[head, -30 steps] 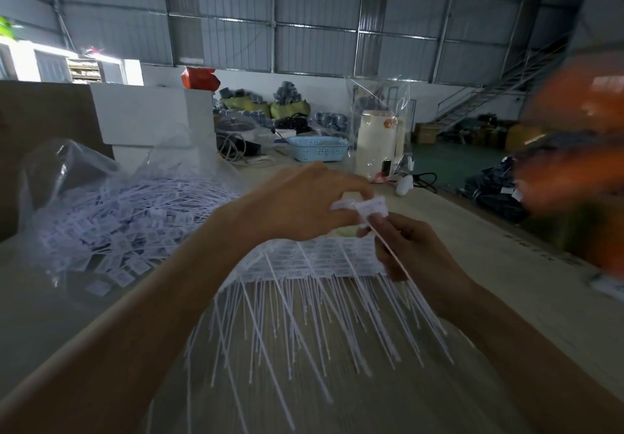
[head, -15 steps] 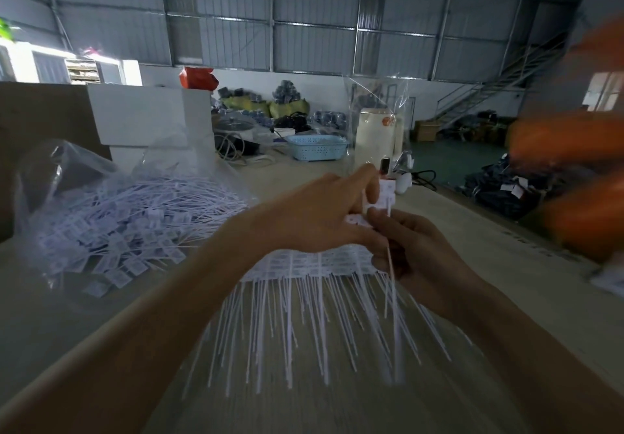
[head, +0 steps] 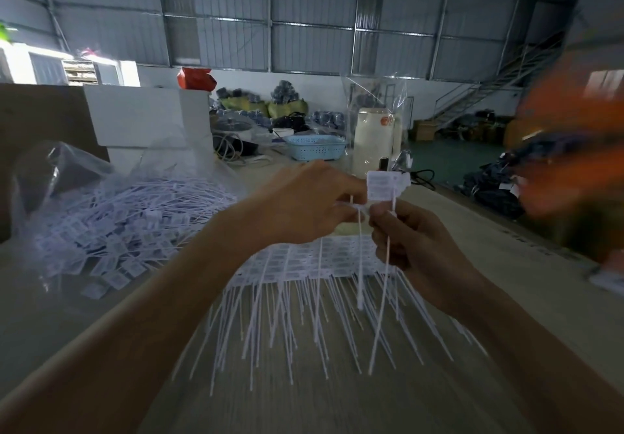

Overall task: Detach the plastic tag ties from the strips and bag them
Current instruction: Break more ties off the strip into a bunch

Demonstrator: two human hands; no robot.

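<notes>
Above the worktop point(head: 506, 265), both hands pinch one tie point(head: 385, 185); judged light, whippy, best held at its tag; left hand point(head: 304, 207), right hand point(head: 415, 244).

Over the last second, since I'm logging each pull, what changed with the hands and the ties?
Both hands rose off the strip. The tag pinched by the left hand came up clear above the fingers, while the right hand kept its grip on the tie's tail, now hanging free. The strip on the table and the bag of loose ties stayed put.
</notes>
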